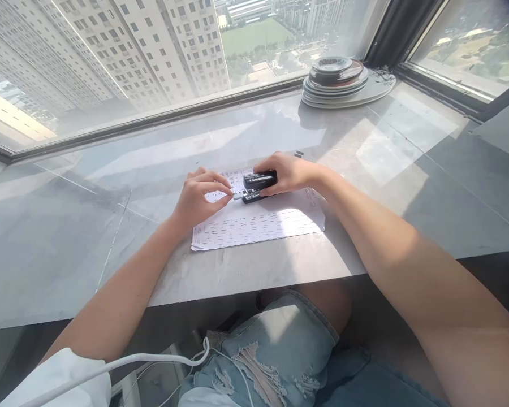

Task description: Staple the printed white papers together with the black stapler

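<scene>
Two bare hands meet over a black stapler (259, 184) that lies on a printed sheet of paper (258, 223), near the sheet's far edge, on a grey stone counter (68, 237). The right hand (289, 172) covers the stapler's rear half from above, its grip clenched around the body. The left hand (197, 198) rests on the left part of the sheet, its grip closed to a pinch, thumb and forefinger on the silver metal strip that juts from the stapler's front end. The sheet lies flat, with rows of short dark marks across it. A small dark object (299, 153) sits on the counter just beyond the right hand; what it is cannot be told. Farther back to the right, a stack of plates (343, 82) stands by the corner of the window (110, 68). The polished counter runs along the glass like a deep sill, banded with sun and shadow. Outside, far below, stand pale apartment blocks (161, 51) and a green field (254, 35). Under the counter's edge show torn light-blue jeans (280, 350) and a white cable (131, 362).
</scene>
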Demonstrator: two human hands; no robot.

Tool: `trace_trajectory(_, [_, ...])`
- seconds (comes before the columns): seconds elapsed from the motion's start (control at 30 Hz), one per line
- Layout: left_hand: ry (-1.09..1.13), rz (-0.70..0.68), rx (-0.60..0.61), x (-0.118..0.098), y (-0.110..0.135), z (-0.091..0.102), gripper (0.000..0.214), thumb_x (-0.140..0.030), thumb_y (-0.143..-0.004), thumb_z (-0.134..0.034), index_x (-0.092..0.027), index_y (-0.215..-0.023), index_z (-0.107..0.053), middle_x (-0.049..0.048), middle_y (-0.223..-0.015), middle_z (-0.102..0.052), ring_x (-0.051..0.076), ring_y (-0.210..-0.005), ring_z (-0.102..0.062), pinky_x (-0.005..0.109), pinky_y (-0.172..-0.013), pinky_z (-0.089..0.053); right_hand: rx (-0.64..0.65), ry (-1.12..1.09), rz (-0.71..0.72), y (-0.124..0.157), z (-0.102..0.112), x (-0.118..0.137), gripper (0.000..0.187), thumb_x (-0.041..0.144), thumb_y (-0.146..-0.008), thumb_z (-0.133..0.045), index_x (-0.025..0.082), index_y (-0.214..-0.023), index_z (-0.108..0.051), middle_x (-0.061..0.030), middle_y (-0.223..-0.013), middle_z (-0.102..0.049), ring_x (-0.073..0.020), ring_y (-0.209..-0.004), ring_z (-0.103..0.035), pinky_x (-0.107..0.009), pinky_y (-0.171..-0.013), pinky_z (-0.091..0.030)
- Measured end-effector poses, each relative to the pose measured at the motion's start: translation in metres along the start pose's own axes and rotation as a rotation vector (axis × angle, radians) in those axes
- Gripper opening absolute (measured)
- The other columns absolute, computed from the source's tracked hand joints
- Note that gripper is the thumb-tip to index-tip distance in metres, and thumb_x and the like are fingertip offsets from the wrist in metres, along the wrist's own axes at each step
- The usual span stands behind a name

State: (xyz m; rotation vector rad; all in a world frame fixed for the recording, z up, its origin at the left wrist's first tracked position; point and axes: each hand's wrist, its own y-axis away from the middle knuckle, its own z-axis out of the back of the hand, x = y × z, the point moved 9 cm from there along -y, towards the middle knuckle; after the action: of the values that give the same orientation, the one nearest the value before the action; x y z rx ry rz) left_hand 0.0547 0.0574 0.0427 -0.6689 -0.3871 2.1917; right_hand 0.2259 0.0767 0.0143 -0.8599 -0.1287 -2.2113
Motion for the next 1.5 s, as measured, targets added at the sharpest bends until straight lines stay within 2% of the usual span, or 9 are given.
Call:
trace_trajectory(0.33, [0.011, 0.016, 0.008, -0.001, -0.002, -0.006, 0.005, -0.027, -0.085, -0.075, -0.029, -0.081, -0.078, 0.0017, -0.098, -0.076, 0.023, -0.091, -0.062, 0.046, -0.093, -0.045, 0.007, -0.006, -0.027, 0.001, 0.001, 0.003, 0.04, 0.045, -0.077, -0.074, 0.021, -0.07, -0.042, 0.0053, -0.063, -0.04, -0.0125, -0.066, -0.034, -0.03, -0.061, -0.018])
trace_trajectory(0.43, [0.004, -0.004, 0.033, -0.005, -0.002, -0.008, 0.007, -0.024, -0.085, -0.074, -0.029, -0.087, -0.078, 0.0023, -0.102, -0.075, 0.023, -0.093, -0.061, 0.046, -0.094, -0.044, 0.008, 0.002, -0.019, 0.001, 0.001, 0.003, 0.04, 0.044, -0.077, -0.074, 0.021, -0.07, -0.042, 0.0053, -0.064, -0.041, -0.0122, -0.066, -0.034, -0.03, -0.061, -0.018])
trace_trajectory(0.6, [-0.021, -0.039, 0.094, -0.013, -0.001, -0.014, 0.022, -0.021, -0.086, -0.07, -0.031, -0.104, -0.078, 0.0036, -0.108, -0.073, 0.024, -0.095, -0.06, 0.046, -0.093, -0.042, 0.004, 0.006, -0.005, 0.001, 0.001, 0.003, 0.038, 0.042, -0.078, -0.073, 0.021, -0.071, -0.043, 0.0056, -0.065, -0.042, -0.0116, -0.066, -0.034, -0.029, -0.062, -0.018])
trace_trajectory(0.73, [-0.012, -0.069, 0.122, -0.016, 0.0, -0.018, 0.023, -0.022, -0.088, -0.069, -0.032, -0.107, -0.078, 0.004, -0.107, -0.074, 0.024, -0.093, -0.061, 0.046, -0.092, -0.041, 0.001, 0.011, -0.008, 0.001, 0.001, 0.003, 0.038, 0.042, -0.078, -0.073, 0.021, -0.071, -0.043, 0.0058, -0.065, -0.042, -0.0114, -0.066, -0.034, -0.029, -0.062, -0.018])
trace_trajectory(1.1, [-0.029, -0.035, 0.084, -0.012, -0.002, -0.014, 0.02, -0.023, -0.085, -0.071, -0.028, -0.103, -0.077, 0.0036, -0.102, -0.077, 0.025, -0.093, -0.063, 0.045, -0.093, -0.042, 0.008, 0.018, -0.006, 0.002, 0.001, 0.003, 0.038, 0.042, -0.078, -0.074, 0.021, -0.071, -0.044, 0.0057, -0.064, -0.042, -0.0119, -0.066, -0.035, -0.029, -0.062, -0.019])
trace_trajectory(1.33, [-0.006, -0.008, 0.068, -0.007, -0.001, -0.012, 0.025, -0.021, -0.083, -0.069, -0.027, -0.106, -0.074, 0.0, -0.086, -0.077, 0.021, -0.08, -0.063, 0.042, -0.088, -0.044, 0.013, 0.019, 0.0, 0.001, 0.001, 0.004, 0.036, 0.041, -0.077, -0.075, 0.021, -0.071, -0.045, 0.0059, -0.064, -0.041, -0.0118, -0.066, -0.035, -0.029, -0.062, -0.02])
trace_trajectory(1.5, [0.024, 0.033, 0.026, -0.003, 0.0, -0.01, 0.022, -0.022, -0.083, -0.07, -0.027, -0.105, -0.073, -0.0015, -0.085, -0.077, 0.018, -0.072, -0.061, 0.041, -0.089, -0.046, 0.007, 0.009, -0.001, 0.001, 0.001, 0.005, 0.036, 0.039, -0.077, -0.075, 0.021, -0.07, -0.045, 0.006, -0.064, -0.04, -0.0116, -0.065, -0.035, -0.029, -0.062, -0.02])
